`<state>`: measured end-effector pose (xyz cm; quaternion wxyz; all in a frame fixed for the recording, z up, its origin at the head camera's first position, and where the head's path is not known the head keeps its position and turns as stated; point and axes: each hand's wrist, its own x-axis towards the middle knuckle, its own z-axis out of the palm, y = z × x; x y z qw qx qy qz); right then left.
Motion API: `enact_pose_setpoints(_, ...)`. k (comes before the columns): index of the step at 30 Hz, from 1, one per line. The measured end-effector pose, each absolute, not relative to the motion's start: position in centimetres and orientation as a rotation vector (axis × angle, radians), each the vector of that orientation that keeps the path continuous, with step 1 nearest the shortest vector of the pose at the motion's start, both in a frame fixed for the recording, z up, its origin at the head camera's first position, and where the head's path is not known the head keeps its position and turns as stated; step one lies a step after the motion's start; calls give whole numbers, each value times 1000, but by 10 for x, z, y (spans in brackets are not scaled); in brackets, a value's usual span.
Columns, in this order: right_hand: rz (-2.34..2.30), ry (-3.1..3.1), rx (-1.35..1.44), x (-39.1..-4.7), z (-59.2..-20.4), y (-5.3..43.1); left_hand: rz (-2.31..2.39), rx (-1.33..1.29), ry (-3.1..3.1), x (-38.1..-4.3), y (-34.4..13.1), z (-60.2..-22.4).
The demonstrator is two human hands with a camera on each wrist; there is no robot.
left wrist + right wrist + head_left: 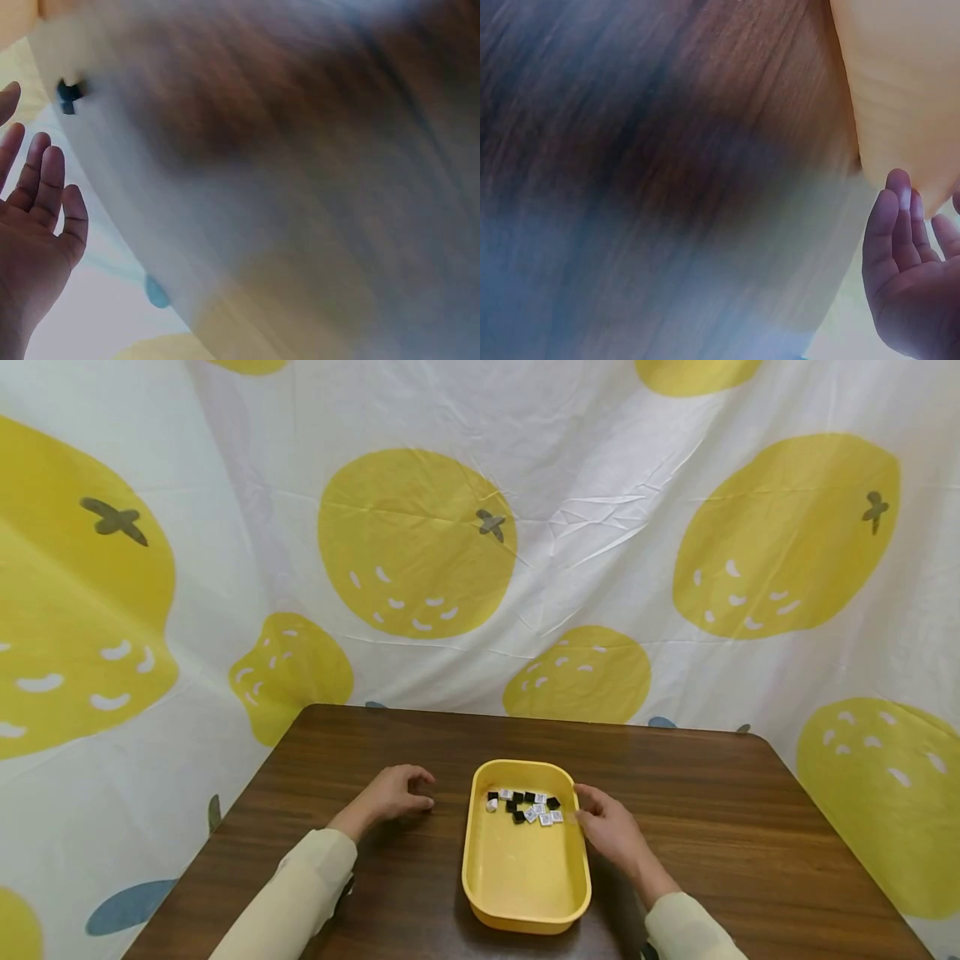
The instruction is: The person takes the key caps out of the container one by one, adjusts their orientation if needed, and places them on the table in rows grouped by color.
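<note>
A yellow rectangular tray (pixel 525 877) stands on the dark wooden table, with several small black and white square pieces (pixel 531 811) grouped in its far half. Some of the white faces carry printed marks. My right hand (pixel 611 829) is at the tray's right side, fingertips right at the rim and the fingers loosely bent. In the right wrist view those fingers (pixel 898 217) overlap the tray's wall (pixel 900 82). Left of the tray, my left hand (pixel 393 793) hovers over the table with nothing in it, its fingers relaxed and apart.
The brown table (pixel 720 835) reaches past the tray on both sides and has rounded far corners. A curtain (pixel 585 577) with lemon prints hangs right behind its far edge. Both forearms wear pale sleeves (pixel 300 881).
</note>
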<state>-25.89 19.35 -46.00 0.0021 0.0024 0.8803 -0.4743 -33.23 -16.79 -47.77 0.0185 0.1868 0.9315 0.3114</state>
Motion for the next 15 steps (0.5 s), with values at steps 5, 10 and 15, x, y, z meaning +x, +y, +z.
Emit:
enact_pose_setpoints(5, -1503, 2752, 0, -260, -460, 192, 1016, 638, 2887, -331, -156, -466)
enact_pose_setpoints(10, -1575, 2698, 21, -260, -463, 190, 1099, 731, 2872, -329, -140, -454)
enact_pose_setpoints(15, -1600, 2666, 47, -258, -465, 190, 1148, 803, 2840, -327, -118, -446)
